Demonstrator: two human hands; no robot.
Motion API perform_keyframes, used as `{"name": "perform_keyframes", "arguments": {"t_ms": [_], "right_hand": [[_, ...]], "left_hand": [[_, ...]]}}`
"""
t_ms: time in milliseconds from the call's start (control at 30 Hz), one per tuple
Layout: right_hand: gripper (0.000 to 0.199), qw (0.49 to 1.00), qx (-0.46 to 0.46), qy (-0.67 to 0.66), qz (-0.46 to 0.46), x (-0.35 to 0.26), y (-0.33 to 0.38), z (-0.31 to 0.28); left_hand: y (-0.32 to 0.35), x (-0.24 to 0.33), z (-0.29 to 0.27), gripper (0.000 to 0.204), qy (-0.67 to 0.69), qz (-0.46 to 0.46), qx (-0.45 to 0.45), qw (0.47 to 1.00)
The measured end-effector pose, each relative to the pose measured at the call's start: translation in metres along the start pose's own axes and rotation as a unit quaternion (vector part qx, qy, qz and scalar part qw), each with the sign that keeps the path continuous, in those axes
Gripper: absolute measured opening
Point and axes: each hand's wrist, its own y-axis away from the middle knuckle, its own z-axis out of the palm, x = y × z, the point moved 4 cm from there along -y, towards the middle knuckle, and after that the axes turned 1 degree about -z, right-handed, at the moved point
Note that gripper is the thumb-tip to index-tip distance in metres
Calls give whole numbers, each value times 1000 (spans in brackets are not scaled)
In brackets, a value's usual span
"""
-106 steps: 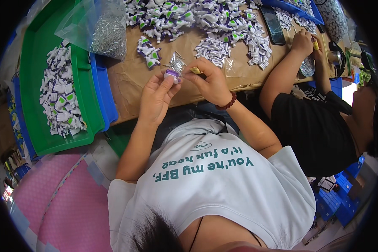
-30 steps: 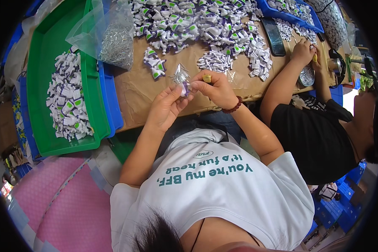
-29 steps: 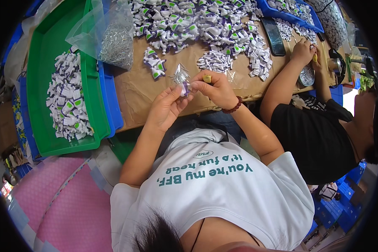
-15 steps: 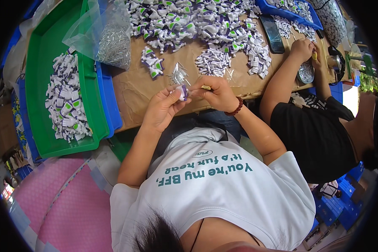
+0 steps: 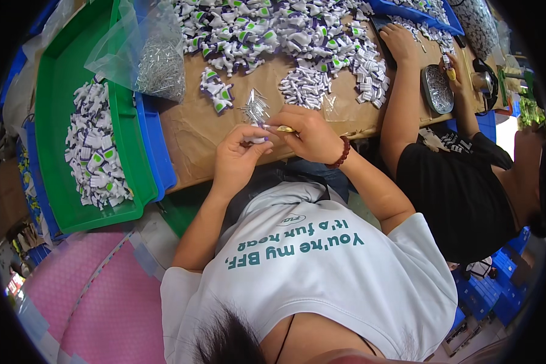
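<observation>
Left hand (image 5: 235, 159): pinching a small white-and-purple part (image 5: 256, 140);
Right hand (image 5: 313, 136): gripping a yellow-handled tool (image 5: 286, 129), right up close;
Slip risk: tool might skid, the part being so small

Bright, even light over the worktable (image 5: 185, 130), washed-out glare at far right, bent edges, dark rim

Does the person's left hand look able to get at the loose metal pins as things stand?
Probably yes: the loose metal pins lie uncovered on the brown paper just beyond the left hand. That hand grips a small white-and-purple piece, though, so it would likely need freeing first.
</observation>
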Motion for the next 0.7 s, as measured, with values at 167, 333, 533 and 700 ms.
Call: {"name": "perform_keyframes", "arguments": {"t_ms": [167,333,533,700], "right_hand": [[28,998,9,28,-53,-4,5,0],[32,995,22,57,-84,-2,9,4],[27,991,30,114,-61,-1,13,7],[20,994,91,54,41,35,16,-20]], "left_hand": [[-1,5,1,15,49,-58,-4,997],[-3,-9,-5,16,67,-83,-3,994],[-4,-8,-3,18,249,-199,6,948],[-9,-19,-16,21,241,-186,31,952]]}}
